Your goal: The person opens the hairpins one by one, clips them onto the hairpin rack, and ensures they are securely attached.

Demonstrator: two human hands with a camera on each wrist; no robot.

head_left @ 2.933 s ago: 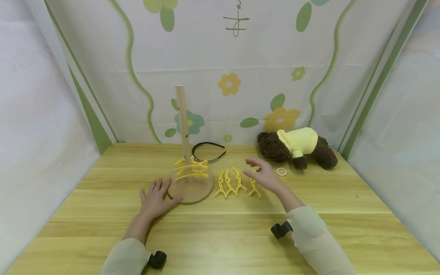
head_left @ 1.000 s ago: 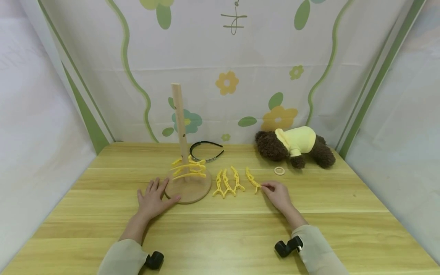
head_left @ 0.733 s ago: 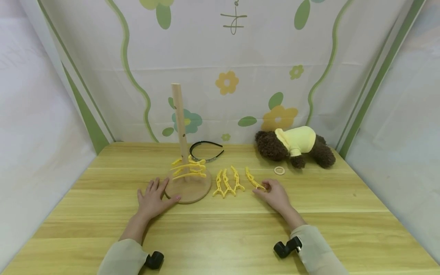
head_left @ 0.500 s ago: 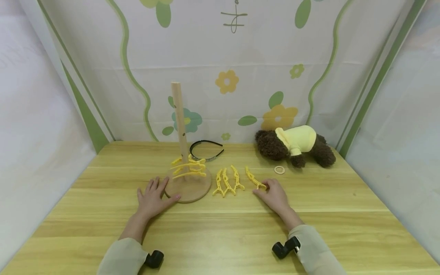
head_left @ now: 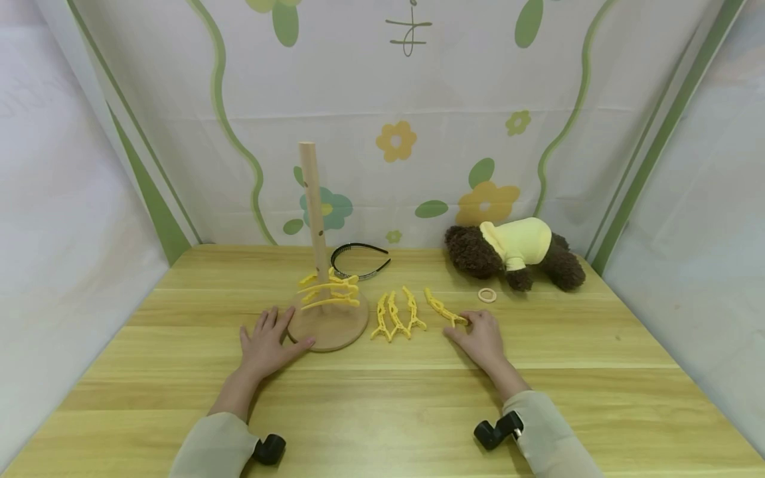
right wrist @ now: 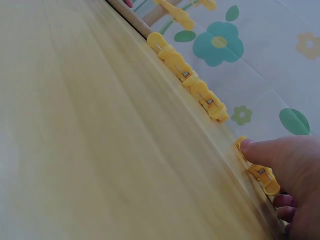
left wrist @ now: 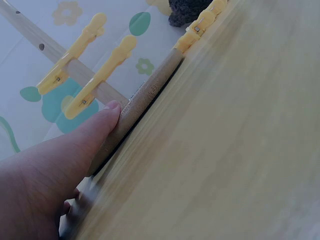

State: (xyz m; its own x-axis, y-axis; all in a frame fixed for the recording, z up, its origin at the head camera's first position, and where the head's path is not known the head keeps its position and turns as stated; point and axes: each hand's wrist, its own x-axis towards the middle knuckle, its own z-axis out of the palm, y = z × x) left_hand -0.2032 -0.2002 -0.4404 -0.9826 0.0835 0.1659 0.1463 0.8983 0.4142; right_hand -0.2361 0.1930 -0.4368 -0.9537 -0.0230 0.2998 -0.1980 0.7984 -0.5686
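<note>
In the head view, several yellow alligator hair clips (head_left: 330, 290) are on the lower part of an upright wooden post (head_left: 313, 206). The post rises from a round wooden base (head_left: 325, 332). My left hand (head_left: 265, 348) rests at the base's near left edge with fingers spread, its thumb lying on the rim. My right hand (head_left: 481, 338) is at the handle end of a loose yellow hair clip (head_left: 439, 306); its index finger touches that end, while the thumb appears apart from it. Three more yellow hair clips (head_left: 396, 320) lie side by side between base and right hand.
A black headband (head_left: 340, 255) lies behind the post. At the back right is a brown plush toy in a yellow top (head_left: 520, 242), lying on its side. A small pale ring (head_left: 487, 295) lies before it. A flower-printed cloth (head_left: 364, 86) hangs behind the wooden table (head_left: 382, 411).
My right hand has come down from above the clips to the rightmost one's handle end. That clip has turned, its handle end swinging right. My left hand has stayed at the base.
</note>
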